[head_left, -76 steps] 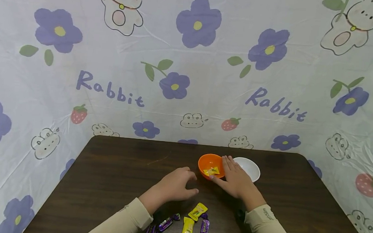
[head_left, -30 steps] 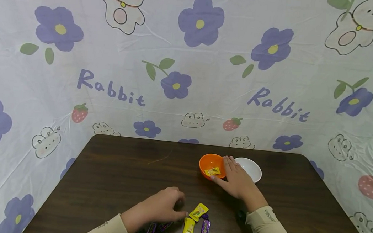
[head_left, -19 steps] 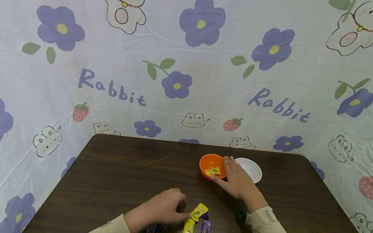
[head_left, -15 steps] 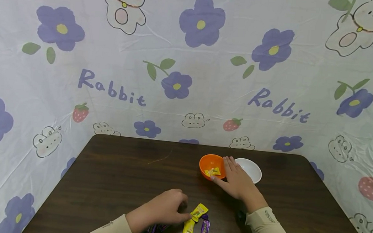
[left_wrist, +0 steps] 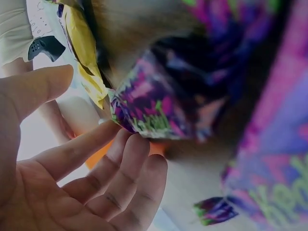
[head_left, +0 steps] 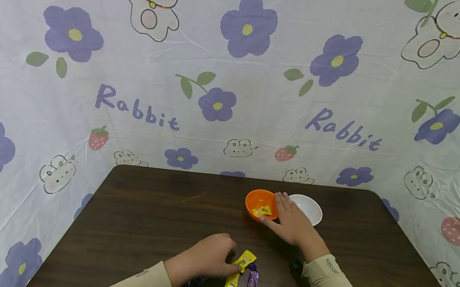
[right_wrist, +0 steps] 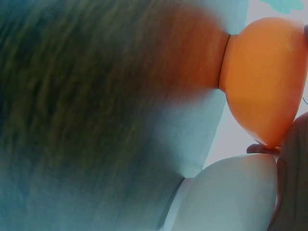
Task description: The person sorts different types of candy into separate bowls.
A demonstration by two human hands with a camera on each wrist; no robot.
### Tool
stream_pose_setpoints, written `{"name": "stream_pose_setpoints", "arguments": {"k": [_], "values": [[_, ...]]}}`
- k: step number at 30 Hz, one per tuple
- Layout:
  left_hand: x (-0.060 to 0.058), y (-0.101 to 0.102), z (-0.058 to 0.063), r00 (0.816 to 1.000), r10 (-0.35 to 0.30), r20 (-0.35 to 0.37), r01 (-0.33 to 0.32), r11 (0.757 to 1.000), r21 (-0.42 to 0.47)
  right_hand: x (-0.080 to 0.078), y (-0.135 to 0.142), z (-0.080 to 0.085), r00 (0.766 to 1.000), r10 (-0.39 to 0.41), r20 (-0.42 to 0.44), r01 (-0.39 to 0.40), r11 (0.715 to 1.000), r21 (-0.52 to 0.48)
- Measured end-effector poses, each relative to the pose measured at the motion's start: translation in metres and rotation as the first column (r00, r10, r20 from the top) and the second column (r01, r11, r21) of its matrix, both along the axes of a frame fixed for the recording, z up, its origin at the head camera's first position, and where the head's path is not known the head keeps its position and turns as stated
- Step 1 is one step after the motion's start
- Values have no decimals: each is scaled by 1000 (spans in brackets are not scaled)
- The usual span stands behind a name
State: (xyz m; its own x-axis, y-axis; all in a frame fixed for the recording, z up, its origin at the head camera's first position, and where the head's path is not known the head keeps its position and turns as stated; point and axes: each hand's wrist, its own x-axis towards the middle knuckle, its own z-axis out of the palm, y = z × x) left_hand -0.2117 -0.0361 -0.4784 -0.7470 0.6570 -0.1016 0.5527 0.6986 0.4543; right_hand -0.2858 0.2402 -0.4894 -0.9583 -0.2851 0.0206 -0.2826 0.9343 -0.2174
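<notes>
Yellow candy (head_left: 247, 257) — light, slick, we'd guess; pinch it mid-body. Our left hand (head_left: 209, 257) is loose beside it, grasping nothing — right hand (head_left: 293, 225) straight-fingered on orange bowl (head_left: 256, 199).

Head view, bottom centre: left hand (head_left: 207, 256) partly hides a purple candy (head_left: 196, 283). Left wrist view, right edge: purple wrapper (left_wrist: 279, 187) blurred, cut off. Right wrist view, bottom: white bowl (right_wrist: 226, 197) cut off.
</notes>
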Motion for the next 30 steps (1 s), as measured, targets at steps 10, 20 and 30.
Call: {"name": "stream_pose_setpoints", "arguments": {"k": [10, 20, 30], "values": [[-2, 10, -1, 1000, -16, 11, 16, 999, -34, -2, 1, -2, 1000, 2, -1, -2, 1000, 4], [-4, 16, -3, 999, -35, -9, 35, 998, -54, -3, 2, -4, 1000, 3, 4, -3, 1000, -1], [-3, 22, -3, 997, -52, -53, 48, 997, -66, -2, 1, -2, 1000, 2, 4, -2, 1000, -2]]}}
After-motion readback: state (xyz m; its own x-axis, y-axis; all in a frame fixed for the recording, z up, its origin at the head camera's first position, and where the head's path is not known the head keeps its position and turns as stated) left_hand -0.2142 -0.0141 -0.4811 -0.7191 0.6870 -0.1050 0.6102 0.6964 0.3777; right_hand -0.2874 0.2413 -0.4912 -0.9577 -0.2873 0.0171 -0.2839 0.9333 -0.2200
